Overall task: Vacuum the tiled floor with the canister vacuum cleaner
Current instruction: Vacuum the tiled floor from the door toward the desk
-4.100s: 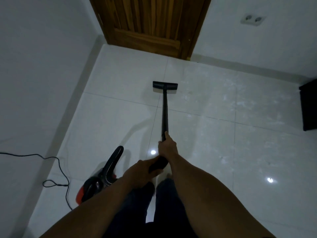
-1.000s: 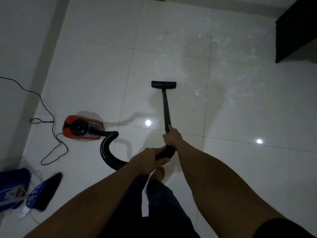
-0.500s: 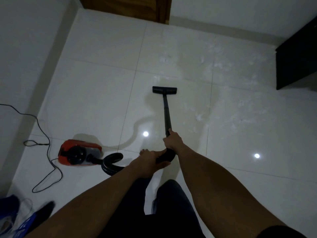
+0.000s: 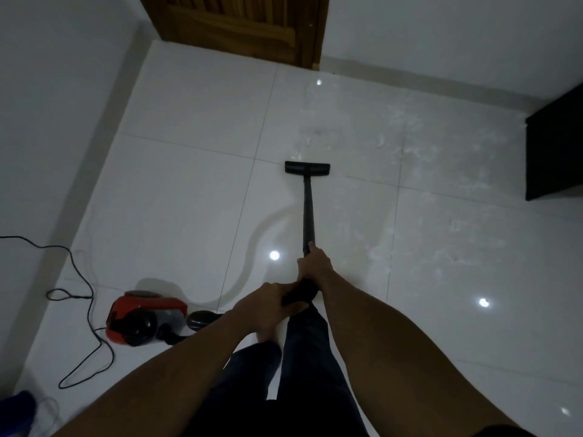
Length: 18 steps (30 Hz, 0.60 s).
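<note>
A black vacuum wand (image 4: 308,212) runs forward from my hands to its flat floor nozzle (image 4: 307,168), which sits on the white tiled floor (image 4: 189,197) near a tile joint. My right hand (image 4: 315,263) grips the wand's lower end. Just behind it, my left hand (image 4: 268,302) grips the black handle end where the hose joins. The red and black canister (image 4: 143,321) lies on the floor to my left, with a short stretch of ribbed black hose (image 4: 202,319) showing beside it. Pale dust smears (image 4: 410,146) cover the tiles right of the nozzle.
A wooden door (image 4: 233,23) closes the far wall. White walls (image 4: 56,105) bound the left and back. A black cabinet (image 4: 555,152) stands at the right edge. The power cord (image 4: 91,313) loops along the left wall. A blue object (image 4: 19,408) sits at bottom left.
The view has tilted up, bringing more of the door into sight. The nozzle has advanced towards the door across the tile joint. The canister now sits closer to my feet.
</note>
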Each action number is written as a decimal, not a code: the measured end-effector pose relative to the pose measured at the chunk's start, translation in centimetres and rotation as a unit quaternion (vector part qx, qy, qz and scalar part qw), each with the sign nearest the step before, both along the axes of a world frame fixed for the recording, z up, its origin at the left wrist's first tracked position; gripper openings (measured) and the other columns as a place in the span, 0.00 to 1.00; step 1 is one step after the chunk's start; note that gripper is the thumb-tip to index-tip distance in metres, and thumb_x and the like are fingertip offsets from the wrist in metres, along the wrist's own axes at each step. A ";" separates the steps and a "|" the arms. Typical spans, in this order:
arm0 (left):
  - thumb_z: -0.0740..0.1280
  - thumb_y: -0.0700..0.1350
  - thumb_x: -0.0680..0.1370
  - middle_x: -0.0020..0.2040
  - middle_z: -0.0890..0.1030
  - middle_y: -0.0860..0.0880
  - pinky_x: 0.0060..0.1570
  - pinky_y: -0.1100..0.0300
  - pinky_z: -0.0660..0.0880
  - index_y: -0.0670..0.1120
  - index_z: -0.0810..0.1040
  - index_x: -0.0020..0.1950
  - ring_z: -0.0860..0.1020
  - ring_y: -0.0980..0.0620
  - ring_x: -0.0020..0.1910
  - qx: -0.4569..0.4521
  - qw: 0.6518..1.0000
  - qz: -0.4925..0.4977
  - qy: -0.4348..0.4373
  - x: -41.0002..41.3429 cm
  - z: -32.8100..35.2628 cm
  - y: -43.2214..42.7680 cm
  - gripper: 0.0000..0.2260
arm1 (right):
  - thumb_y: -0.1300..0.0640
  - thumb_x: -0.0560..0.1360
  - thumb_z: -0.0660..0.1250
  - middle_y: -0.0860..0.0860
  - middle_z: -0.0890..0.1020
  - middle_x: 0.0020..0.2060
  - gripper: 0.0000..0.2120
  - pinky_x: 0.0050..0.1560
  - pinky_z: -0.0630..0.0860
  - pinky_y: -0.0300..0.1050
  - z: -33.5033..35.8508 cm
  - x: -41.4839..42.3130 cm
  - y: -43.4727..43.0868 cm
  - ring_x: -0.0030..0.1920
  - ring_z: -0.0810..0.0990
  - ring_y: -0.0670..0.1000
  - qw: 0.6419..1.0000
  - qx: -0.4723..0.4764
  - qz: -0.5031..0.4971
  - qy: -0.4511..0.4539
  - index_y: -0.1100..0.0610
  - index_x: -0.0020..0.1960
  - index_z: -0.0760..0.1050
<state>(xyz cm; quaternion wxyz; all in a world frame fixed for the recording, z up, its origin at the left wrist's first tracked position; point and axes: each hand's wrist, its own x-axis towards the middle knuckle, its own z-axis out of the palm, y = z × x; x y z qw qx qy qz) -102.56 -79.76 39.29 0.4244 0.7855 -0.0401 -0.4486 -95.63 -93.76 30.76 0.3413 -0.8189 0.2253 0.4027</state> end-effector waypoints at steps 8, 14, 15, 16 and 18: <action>0.65 0.51 0.83 0.34 0.75 0.59 0.30 0.72 0.69 0.54 0.67 0.77 0.75 0.67 0.27 0.022 1.000 -0.002 -0.002 11.5 -0.5 -1.8 0.22 | 0.57 0.81 0.59 0.57 0.71 0.70 0.32 0.55 0.73 0.46 -1.1 11.1 -1.4 0.63 0.76 0.58 0.999 0.016 -0.048 0.010 0.50 0.81 0.48; 0.66 0.50 0.83 0.35 0.74 0.62 0.32 0.74 0.69 0.52 0.66 0.78 0.75 0.70 0.27 0.020 0.999 0.024 -0.031 18.1 -1.0 -3.2 0.23 | 0.56 0.81 0.60 0.58 0.70 0.71 0.34 0.60 0.73 0.49 -1.0 18.8 -2.7 0.65 0.74 0.59 1.000 0.013 -0.017 0.006 0.52 0.81 0.48; 0.66 0.50 0.82 0.35 0.75 0.61 0.33 0.73 0.69 0.53 0.67 0.77 0.75 0.69 0.27 0.019 0.999 0.025 -0.033 19.0 -1.5 -3.3 0.23 | 0.56 0.80 0.60 0.58 0.70 0.71 0.34 0.59 0.73 0.49 -0.9 20.0 -2.9 0.65 0.74 0.59 1.000 0.011 -0.010 0.005 0.52 0.81 0.48; 0.66 0.50 0.82 0.35 0.76 0.61 0.34 0.73 0.69 0.55 0.68 0.77 0.75 0.69 0.29 0.018 0.999 0.027 -0.033 20.4 -1.6 -3.4 0.22 | 0.56 0.80 0.60 0.58 0.70 0.71 0.34 0.58 0.73 0.48 -0.8 21.6 -3.1 0.65 0.74 0.59 1.000 0.011 -0.004 0.003 0.52 0.81 0.48; 0.66 0.51 0.82 0.39 0.79 0.61 0.38 0.73 0.70 0.58 0.69 0.75 0.77 0.69 0.32 0.019 0.999 0.039 -0.020 22.6 -2.0 -3.4 0.21 | 0.57 0.80 0.60 0.57 0.70 0.71 0.34 0.55 0.72 0.47 -0.6 23.9 -3.2 0.65 0.74 0.59 1.000 0.014 0.008 -0.001 0.52 0.81 0.48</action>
